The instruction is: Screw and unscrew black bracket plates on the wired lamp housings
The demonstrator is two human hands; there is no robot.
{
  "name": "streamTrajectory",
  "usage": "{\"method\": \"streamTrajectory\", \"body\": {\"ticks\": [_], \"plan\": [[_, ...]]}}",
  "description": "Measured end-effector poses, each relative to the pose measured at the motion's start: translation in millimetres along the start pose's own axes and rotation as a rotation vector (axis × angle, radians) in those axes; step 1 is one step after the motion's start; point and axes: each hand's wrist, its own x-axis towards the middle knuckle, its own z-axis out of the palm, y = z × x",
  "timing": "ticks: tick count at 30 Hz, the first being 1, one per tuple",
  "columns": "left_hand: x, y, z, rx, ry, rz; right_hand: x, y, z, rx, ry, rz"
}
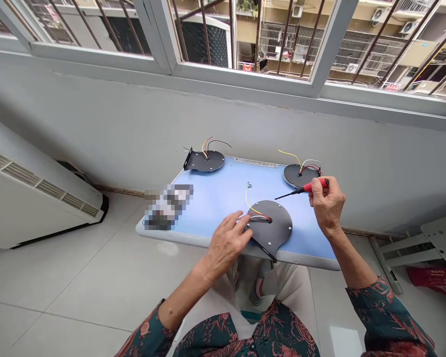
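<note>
On the blue tabletop (208, 203) lie three round black plates with wires. The nearest plate (278, 218) has a bent bracket edge facing me, screws around its rim and yellow, red and white wires at its centre. My left hand (230, 238) rests on its left side, fingers apart, by the wires. My right hand (327, 203) grips a red-handled screwdriver (305, 188), its tip pointing left above the table, beyond the near plate. Small screws (249, 185) sit in a cluster behind that plate. Another plate (211, 161) lies back left, and a third (293, 175) back right, beside the screwdriver.
A blurred patch (171, 206) covers the table's left end. Behind the table is a wall (134, 119) under barred windows. A white appliance (40, 188) stands at left; a white metal frame (431, 238) and a red item (434, 277) are at right.
</note>
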Motion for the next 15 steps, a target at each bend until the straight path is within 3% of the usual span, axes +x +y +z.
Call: {"method": "streamTrajectory", "body": {"ticks": [4, 6, 8, 10, 12, 15], "plan": [[-4.0, -36.3, -7.2, -0.004, -0.014, -0.098, 2.1, 16.7, 0.2, 0.158, 0.043, 0.117], [-6.8, -41.6, -14.1, -0.006, 0.015, -0.289, 4.0, 23.9, 2.1, 0.175, 0.06, 0.148], [-8.2, -37.3, -21.2, -0.066, 0.027, -0.565, 6.0, 29.6, 4.0, 0.098, 0.078, 0.145], [-6.3, -26.6, -25.6, -0.24, -0.069, -0.84, 7.3, 33.0, 5.8, -0.021, 0.074, 0.116], [-0.8, -14.5, -25.6, -0.474, -0.258, -1.039, 7.2, 35.1, 7.8, -0.091, 0.042, 0.08], [10.2, -3.0, -17.8, -0.676, -0.424, -1.143, 4.5, 40.5, 11.5, -0.089, 0.005, 0.084]]}}
